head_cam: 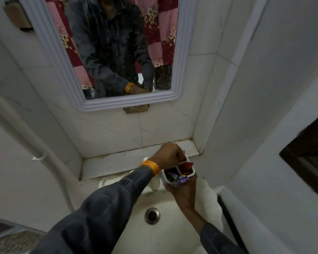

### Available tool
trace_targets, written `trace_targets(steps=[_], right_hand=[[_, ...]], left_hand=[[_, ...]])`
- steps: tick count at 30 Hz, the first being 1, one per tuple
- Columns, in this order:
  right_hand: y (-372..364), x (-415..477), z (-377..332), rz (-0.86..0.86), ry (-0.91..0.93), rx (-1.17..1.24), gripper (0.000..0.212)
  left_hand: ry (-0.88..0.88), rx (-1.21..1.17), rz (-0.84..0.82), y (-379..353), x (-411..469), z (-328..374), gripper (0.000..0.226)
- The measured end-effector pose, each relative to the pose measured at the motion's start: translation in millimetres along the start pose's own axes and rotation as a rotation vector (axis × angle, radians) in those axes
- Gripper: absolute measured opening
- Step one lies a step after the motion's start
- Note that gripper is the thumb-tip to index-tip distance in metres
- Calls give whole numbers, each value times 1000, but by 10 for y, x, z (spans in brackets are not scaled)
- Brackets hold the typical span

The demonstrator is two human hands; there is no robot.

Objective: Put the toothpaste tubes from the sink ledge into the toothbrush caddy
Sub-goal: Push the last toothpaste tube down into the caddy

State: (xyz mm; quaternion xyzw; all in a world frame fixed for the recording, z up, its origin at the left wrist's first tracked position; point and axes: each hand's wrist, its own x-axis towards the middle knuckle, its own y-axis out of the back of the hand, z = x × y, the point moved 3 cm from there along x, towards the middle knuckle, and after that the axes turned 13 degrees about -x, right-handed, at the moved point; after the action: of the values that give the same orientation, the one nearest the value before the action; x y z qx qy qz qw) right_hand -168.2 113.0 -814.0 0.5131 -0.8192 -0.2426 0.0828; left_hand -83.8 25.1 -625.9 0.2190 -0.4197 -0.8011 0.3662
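My right hand [182, 191] grips the white toothbrush caddy [192, 173] from below, holding it above the sink's back edge. The caddy has compartments; the near one holds purple and multicoloured items, the far ones show red toothpaste tubes [187, 166]. My left hand [168, 154], with an orange band at the wrist, reaches over the caddy's far compartment, fingers closed on a red tube that stands partly inside it. The tiled sink ledge [117, 163] behind the caddy shows no tubes in its visible part.
A white basin [165, 233] with a metal drain [152, 215] lies below my arms. A white-framed mirror [182, 74] hangs on the tiled wall above the ledge. A white pipe [35, 145] runs down at left. A wall corner closes in on the right.
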Motion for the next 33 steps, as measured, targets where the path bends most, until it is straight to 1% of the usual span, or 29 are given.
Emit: trace_targets(steps=[3,6,9,11,14,18,21,26,30,33], right_hand=[[109,-62,-125,68,18,0,109],[203,-77,-224,120,39,-15,95],[366,0,-420,155,-27,-20,99],[472,172,-549,195,-39,-25,99],[599,498,-783,239,-11,-31,106],[647,877,-918,287,17,-50,121],[587,1038,-863,277,-5,-90,117],[452,1196,-710,252,-38,-84,118],[424,1220,-660,229,-18,-22,119],[418,1253,-588,198,-30,-60,120]], left_hand=[[28,-87,107,160,-20,-130,13],[92,-138,239,325,-68,-406,20],[156,-88,374,465,-170,-778,30],[198,-62,424,524,-250,-994,37],[231,-55,408,560,-311,-1161,47],[218,-23,407,547,-258,-1158,53],[195,23,364,475,-147,-1096,55],[151,142,329,369,51,-1033,58],[152,172,308,290,134,-1037,59],[163,171,301,262,120,-986,58]])
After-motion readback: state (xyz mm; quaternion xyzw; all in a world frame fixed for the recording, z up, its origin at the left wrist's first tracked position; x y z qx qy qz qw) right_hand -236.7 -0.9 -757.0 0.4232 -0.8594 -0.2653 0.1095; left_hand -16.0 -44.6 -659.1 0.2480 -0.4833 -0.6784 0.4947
